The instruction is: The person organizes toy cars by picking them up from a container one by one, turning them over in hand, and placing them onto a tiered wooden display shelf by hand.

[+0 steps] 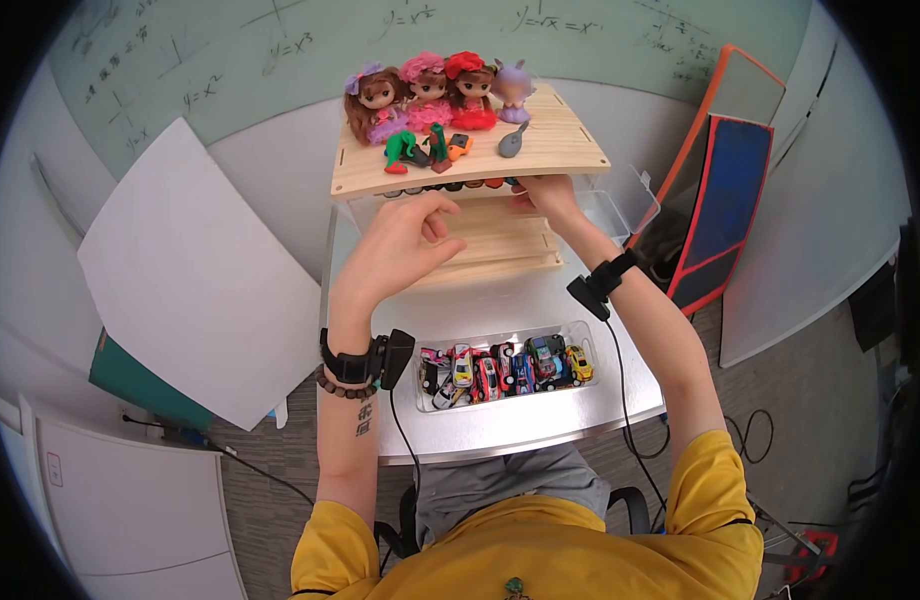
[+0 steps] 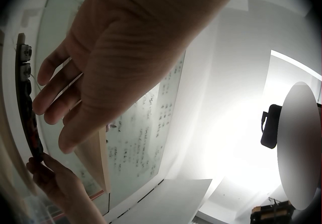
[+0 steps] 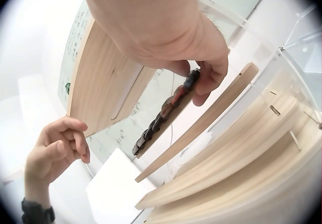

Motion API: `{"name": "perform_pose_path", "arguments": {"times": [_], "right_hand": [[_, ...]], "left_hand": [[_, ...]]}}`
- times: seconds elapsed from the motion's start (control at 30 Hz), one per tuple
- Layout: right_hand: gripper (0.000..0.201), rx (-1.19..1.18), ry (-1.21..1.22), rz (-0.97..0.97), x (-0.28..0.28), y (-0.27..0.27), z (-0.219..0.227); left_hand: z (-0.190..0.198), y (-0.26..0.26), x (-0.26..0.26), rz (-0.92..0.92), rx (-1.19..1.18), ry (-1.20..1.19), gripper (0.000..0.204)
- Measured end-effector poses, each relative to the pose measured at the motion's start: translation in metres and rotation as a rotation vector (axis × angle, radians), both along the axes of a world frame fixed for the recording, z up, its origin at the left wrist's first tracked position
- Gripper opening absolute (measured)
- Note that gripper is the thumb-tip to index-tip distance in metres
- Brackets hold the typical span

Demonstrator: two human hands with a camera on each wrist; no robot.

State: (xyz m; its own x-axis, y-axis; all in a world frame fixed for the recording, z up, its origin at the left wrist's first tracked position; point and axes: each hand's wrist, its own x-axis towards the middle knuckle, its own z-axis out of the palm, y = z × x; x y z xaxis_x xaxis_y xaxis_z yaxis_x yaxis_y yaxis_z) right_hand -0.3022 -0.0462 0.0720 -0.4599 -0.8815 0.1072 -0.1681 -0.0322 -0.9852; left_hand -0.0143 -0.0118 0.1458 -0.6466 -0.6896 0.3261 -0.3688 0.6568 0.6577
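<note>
My right hand [image 1: 552, 196] reaches under the top board [image 1: 565, 145] of a wooden tiered rack. In the right wrist view its thumb and fingers pinch a small dark-and-blue toy car [image 3: 189, 81] at the near end of a row of toy cars [image 3: 162, 117]. That row stands along a narrow wooden tier, and the fingers partly cover the pinched car. My left hand [image 1: 400, 245] hovers before the rack's left side, fingers loosely bent and nothing in them. From the left wrist view, the row [image 2: 28, 103] runs beyond the left fingertips, with the right hand [image 2: 63, 186] at its lower end.
Several dolls [image 1: 427, 100] and small figures [image 1: 438, 150] stand on the top board. Lower wooden steps [image 1: 500, 245] lie below it. Nearer me, a clear tray [image 1: 597, 365] holds several toy cars [image 1: 488, 378]. A clear plastic box [image 1: 608, 215] sits right of the rack.
</note>
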Motion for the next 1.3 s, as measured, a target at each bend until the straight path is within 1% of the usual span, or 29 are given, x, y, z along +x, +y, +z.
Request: {"name": "perform_pose_path", "arguments": {"times": [0.17,0.27,0.33,0.37,0.4,0.43,0.47,0.53,0.67,0.73,0.8,0.87,0.93,1.0,1.07,1.1,1.23,1.3], "right_hand": [[0.031,-0.021,0.008,-0.011,0.001,0.003,0.0],[0.033,0.007,-0.014,-0.005,0.005,0.02,0.007],[0.027,0.03,0.235,-0.008,0.007,0.04,0.012],[0.027,0.033,0.235,-0.008,0.006,0.052,0.014],[0.023,0.014,0.427,0.063,0.003,0.066,0.016],[0.023,-0.005,0.621,0.136,-0.002,0.078,0.018],[0.023,0.001,0.621,0.138,-0.008,0.09,0.02],[0.04,0.047,0.686,0.326,-0.019,0.111,0.021],[0.048,0.072,0.594,0.302,-0.028,0.145,0.015],[0.047,0.013,0.588,0.282,-0.032,0.152,0.012],[0.047,0.031,0.564,0.287,-0.039,0.154,0.005],[0.047,0.019,0.46,0.282,-0.044,0.155,-0.001],[0.047,0.033,0.421,0.282,-0.048,0.156,-0.013],[0.046,0.029,0.332,0.323,-0.048,0.155,-0.021],[0.045,0.058,0.354,0.316,-0.047,0.158,-0.027],[0.043,0.084,0.385,0.301,-0.047,0.158,-0.03],[0.04,0.081,0.343,0.301,-0.049,0.157,-0.049],[0.038,0.097,0.356,0.283,-0.045,0.156,-0.051]], "left_hand": [[0.0,0.001,0.0,0.003,0.0,0.002,0.037],[-0.002,-0.003,0.001,-0.001,0.038,0.001,0.035],[-0.007,-0.006,0.002,-0.02,0.008,0.052,0.027],[-0.008,-0.007,0.003,-0.02,0.011,0.051,0.027],[-0.009,-0.01,0.003,-0.036,-0.042,0.067,0.024],[-0.011,-0.011,0.004,-0.051,-0.094,0.083,0.02],[-0.01,-0.011,0.004,-0.051,-0.088,0.084,0.02],[-0.005,-0.005,0.003,-0.032,-0.059,0.042,0.015],[-0.004,0.006,-0.008,0.009,-0.023,-0.002,0.014],[-0.008,0.011,-0.014,-0.029,-0.062,0.019,0.012],[-0.015,0.018,-0.016,-0.034,-0.036,-0.012,0.011],[-0.025,0.024,-0.016,-0.036,-0.019,-0.041,0.01],[-0.04,0.027,-0.011,-0.015,-0.009,-0.002,0.012],[-0.053,0.028,-0.008,0.013,-0.007,0.023,0.012],[-0.069,0.027,-0.001,0.046,-0.017,0.048,0.012],[-0.081,0.023,0.004,0.066,0.023,0.095,0.012],[-0.09,0.022,0.016,0.097,0.141,0.221,0.012],[-0.095,0.018,0.019,0.1,0.137,0.246,0.013]]}}
